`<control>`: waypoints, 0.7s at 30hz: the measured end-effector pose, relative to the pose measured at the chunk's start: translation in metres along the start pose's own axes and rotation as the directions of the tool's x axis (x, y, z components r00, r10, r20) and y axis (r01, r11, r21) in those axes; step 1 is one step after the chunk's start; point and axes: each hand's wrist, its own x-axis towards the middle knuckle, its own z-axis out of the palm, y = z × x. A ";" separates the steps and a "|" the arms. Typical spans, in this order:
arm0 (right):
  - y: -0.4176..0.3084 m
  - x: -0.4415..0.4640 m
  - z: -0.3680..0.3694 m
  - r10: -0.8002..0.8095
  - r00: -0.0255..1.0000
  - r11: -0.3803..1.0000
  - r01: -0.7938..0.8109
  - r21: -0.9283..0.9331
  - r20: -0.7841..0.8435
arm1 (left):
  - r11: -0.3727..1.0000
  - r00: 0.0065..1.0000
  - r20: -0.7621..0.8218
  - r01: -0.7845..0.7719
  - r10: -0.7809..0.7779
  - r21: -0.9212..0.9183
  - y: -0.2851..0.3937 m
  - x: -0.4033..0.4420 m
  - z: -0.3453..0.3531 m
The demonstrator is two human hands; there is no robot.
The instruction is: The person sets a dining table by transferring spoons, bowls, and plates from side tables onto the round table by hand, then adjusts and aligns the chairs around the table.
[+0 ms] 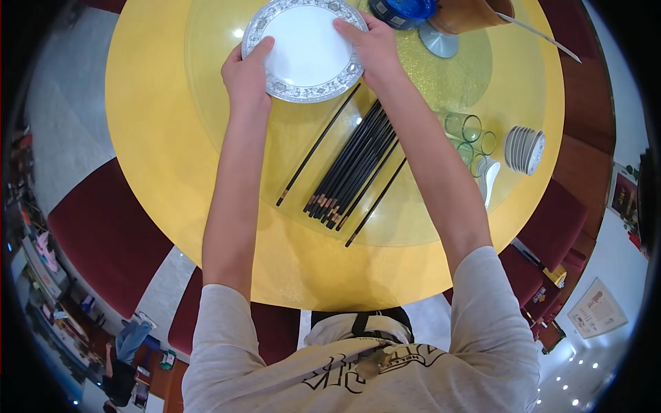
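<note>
A white plate [310, 48] with a grey patterned rim is held at the top of the view, above the yellow round table [151, 138]. My left hand [248, 74] grips its left edge, thumb on the rim. On the right edge my right hand [376, 47] is closed in the same way. Whether more plates lie under it, I cannot tell. Below the plate lies a pile of black chopsticks [354, 162] with brown ends, pointing towards me, and a few lie apart on either side. My right forearm covers part of the pile.
Right of my right arm stand several green-tinted glasses [463, 126], a white spoon [488, 180] and a stack of small white dishes [525, 149]. A blue tin [403, 10] and a brown container [471, 14] stand top right. Dark red chairs [103, 234] surround the table. A person [122, 372] is in the background.
</note>
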 end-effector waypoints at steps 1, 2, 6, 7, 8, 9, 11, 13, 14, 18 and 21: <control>-0.001 -0.001 0.000 0.007 1.000 1.000 -0.007 0.011 0.003 | 1.000 1.000 -0.013 0.003 -0.003 0.027 -0.001 0.001 0.001; -0.002 -0.002 0.001 0.012 1.000 1.000 -0.013 0.020 0.008 | 1.000 1.000 -0.008 0.001 -0.001 0.026 -0.002 0.001 0.002; 0.003 0.000 -0.002 -0.005 1.000 1.000 0.005 0.014 -0.004 | 0.978 0.998 -0.014 -0.056 0.060 0.202 0.002 -0.006 0.005; 0.005 0.002 -0.002 -0.030 1.000 1.000 0.030 0.008 0.009 | 0.962 0.998 -0.006 -0.059 0.063 0.266 0.004 -0.008 0.004; 0.008 0.005 -0.002 -0.057 0.998 0.998 0.057 0.003 0.024 | 0.962 0.998 -0.007 -0.058 0.063 0.266 0.002 -0.007 0.002; 0.008 0.006 -0.002 -0.058 0.998 0.998 0.058 0.005 0.027 | 0.956 0.995 -0.011 -0.087 0.094 0.281 -0.001 -0.005 0.001; 0.009 0.006 0.001 -0.077 0.997 0.997 0.077 -0.016 -0.001 | 0.946 0.991 -0.015 -0.120 0.131 0.300 -0.003 -0.001 -0.003; 0.010 0.003 -0.004 -0.064 0.998 0.998 0.064 -0.002 -0.002 | 0.924 0.990 -0.002 -0.132 0.143 0.360 -0.007 -0.002 -0.003; 0.009 0.002 -0.005 -0.053 0.999 0.999 0.053 0.008 -0.003 | 0.924 0.990 0.000 -0.132 0.141 0.359 -0.007 -0.002 -0.002; 0.000 -0.009 0.000 -0.032 0.999 0.999 0.032 0.005 -0.044 | 0.891 0.988 0.033 -0.150 0.151 0.428 -0.006 -0.001 -0.005; 0.000 -0.012 0.001 -0.042 0.996 0.998 0.038 -0.046 -0.080 | 0.849 0.981 0.015 -0.176 0.195 0.498 -0.015 0.005 -0.009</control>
